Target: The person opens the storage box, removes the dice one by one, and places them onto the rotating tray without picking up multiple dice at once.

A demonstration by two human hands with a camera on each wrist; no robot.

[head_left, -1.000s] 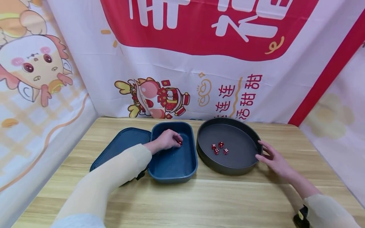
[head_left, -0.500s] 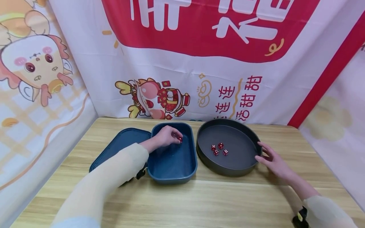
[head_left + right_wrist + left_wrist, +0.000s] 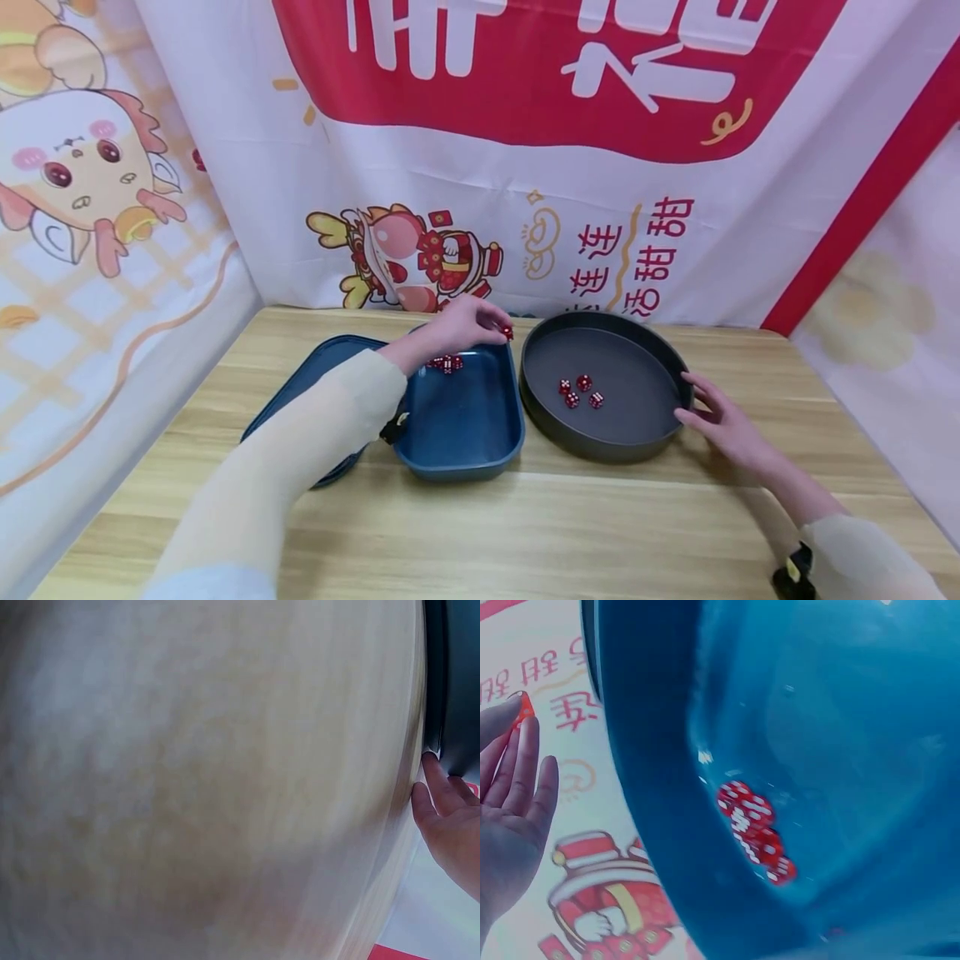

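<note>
Head view: the left hand (image 3: 467,323) is raised over the far right corner of the blue box (image 3: 457,417), pinching a red die (image 3: 507,332) at its fingertips; the die sits above the gap between the box and the black tray (image 3: 604,437).
Left wrist view: the same die (image 3: 523,707) shows as a red tip at the ends of the fingers (image 3: 526,761), held against the banner (image 3: 592,885); only here does the cluster of dice (image 3: 755,832) in the box show close, lying packed along the curve of its wall.
Right wrist view: mostly blurred table (image 3: 187,780); the right hand (image 3: 450,821) has its fingertips against the tray's outer wall (image 3: 442,682).
Die: small, red, translucent, with white pips; its top face cannot be read.
Dice in box: several, red, touching one another near the far wall (image 3: 446,363).
Dice in tray: 4, red, grouped near the middle (image 3: 581,392).
Right hand: fingers straight and relaxed, resting on the tray's right rim (image 3: 723,421), holding nothing.
Lid: the blue lid (image 3: 315,383) lies flat just left of the box.
</note>
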